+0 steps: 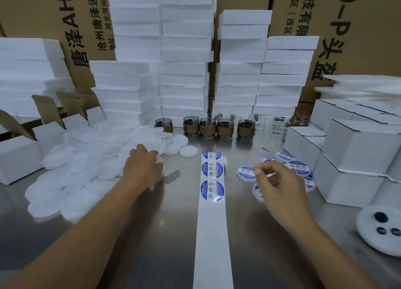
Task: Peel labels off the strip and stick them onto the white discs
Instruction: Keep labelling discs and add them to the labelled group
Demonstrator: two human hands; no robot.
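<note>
Strip: long white paper strip [211,234] with round blue labels [212,191], between the grips.
Left grip [143,165]: curled round one plain white plastic disc [160,159] on the pile [86,169].
Right grip [280,184]: loosely curled, empty, over labelled discs [246,173].

A packing workshop. Printed cardboard cartons [355,28] and stacked foam trays [184,50] stand behind a steel worktop [152,234]. Small white boxes [358,145] crowd its right side.
</note>
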